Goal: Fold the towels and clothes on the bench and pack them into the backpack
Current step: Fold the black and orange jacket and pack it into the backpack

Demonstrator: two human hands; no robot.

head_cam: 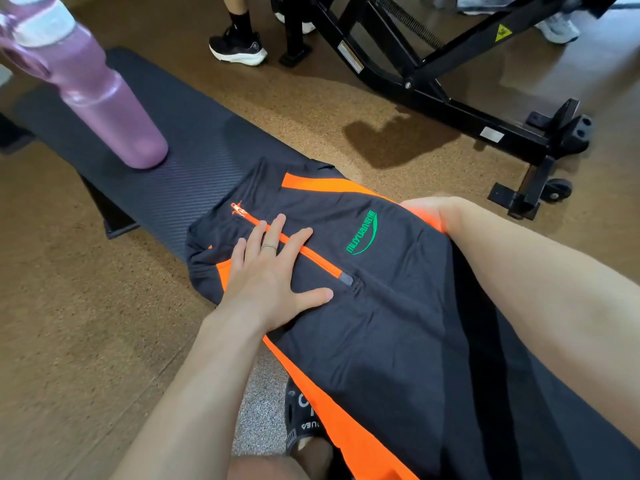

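Observation:
A black jacket (pixel 377 317) with orange panels, an orange zipper and a green logo lies spread over the near end of the black padded bench (pixel 194 157). My left hand (pixel 273 271) presses flat on its chest, fingers spread across the zipper. My right hand (pixel 427 211) is at the jacket's far right edge by the orange shoulder panel; its fingers are tucked under the fabric and hidden. No backpack or towel is in view.
A pink water bottle (pixel 104 98) stands on the bench's far part. Beyond lies brown cork flooring (pixel 69 323), a black exercise machine frame (pixel 450 98) at the right, and another person's feet in black shoes (pixel 239 46). My own shoe (pixel 301 414) shows below the jacket.

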